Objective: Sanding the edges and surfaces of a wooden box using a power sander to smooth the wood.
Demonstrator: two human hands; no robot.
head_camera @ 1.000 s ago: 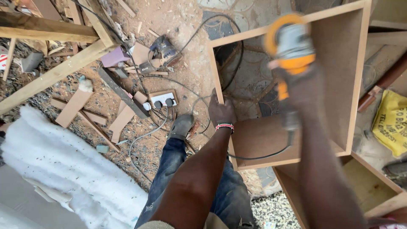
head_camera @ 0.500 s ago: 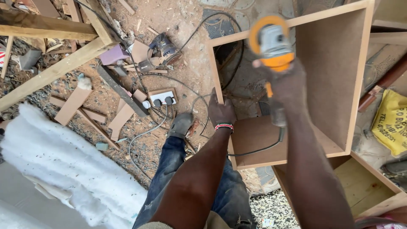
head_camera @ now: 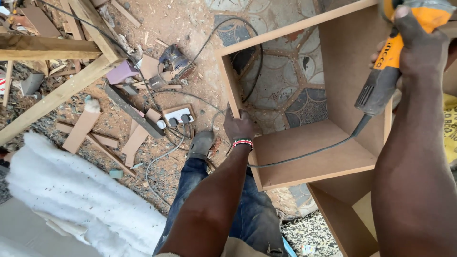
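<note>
Right hand [head_camera: 419, 43] is clamped round the orange-and-grey angle grinder [head_camera: 388, 71], now swung out past the right wall of the open board cabinet [head_camera: 309, 152]; a second ago it hung over the cabinet's middle. Its disc end is cut off by the frame, so I can't tell what it touches. Left hand [head_camera: 238, 126] still grips the cabinet's left wall. Left of the cabinet, a socket strip [head_camera: 175, 115] lies in the sawdust.

Red dirt floor [head_camera: 190, 28] lay under me, littered with offcuts [head_camera: 82, 129] and sawdust. Patterned sheeting [head_camera: 285, 81] covered it far right; white wadding [head_camera: 71, 190] spread near left, timber beams [head_camera: 52, 97] far left.
</note>
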